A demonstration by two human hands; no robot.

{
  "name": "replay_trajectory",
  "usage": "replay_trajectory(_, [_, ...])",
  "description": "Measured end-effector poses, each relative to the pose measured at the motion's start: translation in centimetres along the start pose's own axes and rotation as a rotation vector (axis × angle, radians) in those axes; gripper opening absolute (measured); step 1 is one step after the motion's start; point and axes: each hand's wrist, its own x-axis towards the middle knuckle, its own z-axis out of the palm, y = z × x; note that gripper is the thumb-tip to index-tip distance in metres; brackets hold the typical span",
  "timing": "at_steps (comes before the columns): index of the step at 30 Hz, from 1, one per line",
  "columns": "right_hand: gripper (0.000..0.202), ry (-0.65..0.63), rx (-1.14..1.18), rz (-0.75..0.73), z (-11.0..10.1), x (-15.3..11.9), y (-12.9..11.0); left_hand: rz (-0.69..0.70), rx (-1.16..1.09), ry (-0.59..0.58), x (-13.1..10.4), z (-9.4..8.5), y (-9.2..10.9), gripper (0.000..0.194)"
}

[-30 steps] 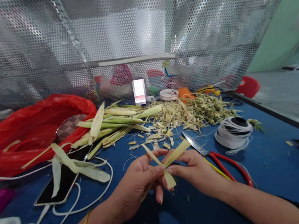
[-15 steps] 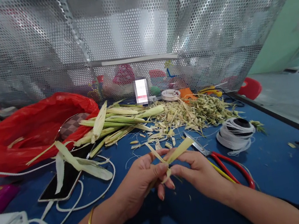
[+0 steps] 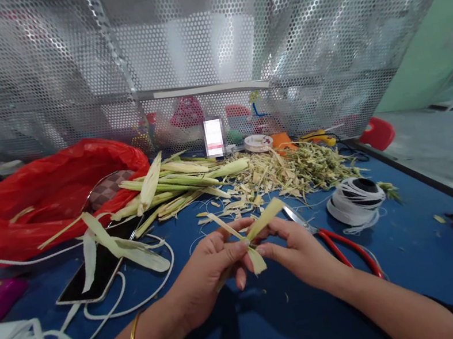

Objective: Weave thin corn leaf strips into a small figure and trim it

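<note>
Pale yellow-green corn husk strips (image 3: 266, 218) cross between my two hands above the blue table. My left hand (image 3: 219, 261) pinches them at the crossing between thumb and fingers. One narrow strip points up and left, a wider one up and right, and a short flap hangs below the thumb. My right hand (image 3: 297, 247) is closed about the right side of the husk, its thumb at the flap and its fingers partly hidden behind the wide strip. Red-handled scissors (image 3: 333, 241) lie beside my right wrist, partly covered by it.
Several husks (image 3: 185, 182) are heaped beyond my hands, with dried plant scraps (image 3: 297, 171) to their right. A spool of white cord (image 3: 355, 202) stands on the right. To the left are a red plastic bag (image 3: 47, 172), a phone (image 3: 91, 275) and white cables. A perforated metal screen (image 3: 195, 40) closes the back.
The husk's lower flap has opened out and now hangs wider below my left thumb. The upper strips and both hands have shifted slightly left.
</note>
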Motion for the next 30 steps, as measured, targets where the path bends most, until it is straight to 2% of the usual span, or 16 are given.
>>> replay_trajectory(4, [0.009,-0.012,-0.057,-0.080,0.0,0.0,0.0,-0.035,-0.095,-0.027,0.0,-0.2,0.0,0.038])
replay_trajectory(10, [0.013,0.030,-0.236,-0.296,-0.1,-0.2,-0.4,-0.116,-0.121,0.037,0.1,-0.3,-0.2,0.025])
replay_trajectory(13, [0.016,0.014,-0.347,-0.362,-0.3,-0.1,-0.1,-0.144,-0.159,0.032,0.2,-0.4,-0.3,0.024])
replay_trajectory(17, [0.017,0.034,-0.421,-0.367,-0.1,0.0,0.5,-0.136,-0.148,0.076,0.1,-0.2,-0.2,0.028])
replay_trajectory(23, [0.018,0.065,-0.411,-0.332,0.3,0.0,0.9,-0.066,0.107,0.118,-0.2,0.3,0.0,0.038])
replay_trajectory(30, [0.021,0.009,-0.499,-0.296,0.1,0.1,1.5,-0.063,0.135,0.165,-0.2,0.5,-0.1,0.029])
